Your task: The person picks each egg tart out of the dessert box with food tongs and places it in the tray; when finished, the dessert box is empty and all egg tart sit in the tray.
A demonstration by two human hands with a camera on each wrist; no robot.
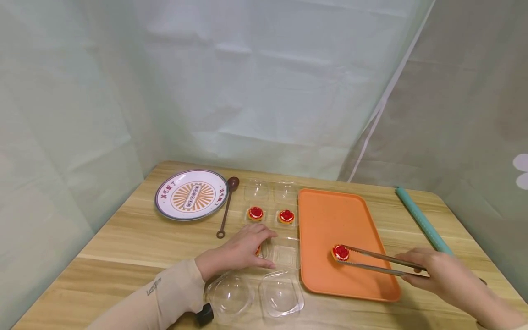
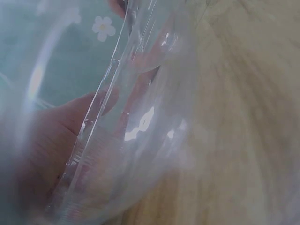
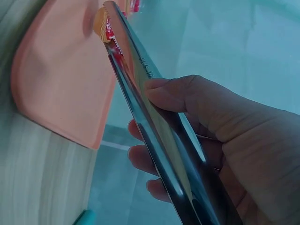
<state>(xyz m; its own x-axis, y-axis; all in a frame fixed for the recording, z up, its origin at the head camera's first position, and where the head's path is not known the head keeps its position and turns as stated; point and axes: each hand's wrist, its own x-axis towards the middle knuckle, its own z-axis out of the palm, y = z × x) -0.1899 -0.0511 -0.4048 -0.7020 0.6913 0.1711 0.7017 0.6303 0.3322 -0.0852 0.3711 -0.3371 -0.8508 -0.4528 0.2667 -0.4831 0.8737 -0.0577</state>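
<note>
My right hand (image 1: pixel 443 268) grips metal tongs (image 1: pixel 371 267). Their tips pinch a small tart (image 1: pixel 340 252) with a red top, over the orange tray (image 1: pixel 326 215); in the right wrist view the tart (image 3: pixel 100 24) sits between the toothed ends. My left hand (image 1: pixel 235 247) holds a compartment of a clear plastic container, thumb and fingers around its sides. Another tart (image 1: pixel 258 250) shows partly inside, mostly hidden by the hand. Beside it lies a bare clear compartment (image 1: pixel 285 255). Clear plastic (image 2: pixel 140 126) blurs across the left wrist view in front of the thumb.
Two tarts, a left one (image 1: pixel 255 213) and a right one (image 1: pixel 286 216), sit in clear compartments farther back. Domed lids (image 1: pixel 281 293) lie open at the near edge. Left stand a patterned plate (image 1: pixel 165 201) and a brown spoon (image 1: pixel 226 213); a teal roll (image 1: pixel 422 220) lies right.
</note>
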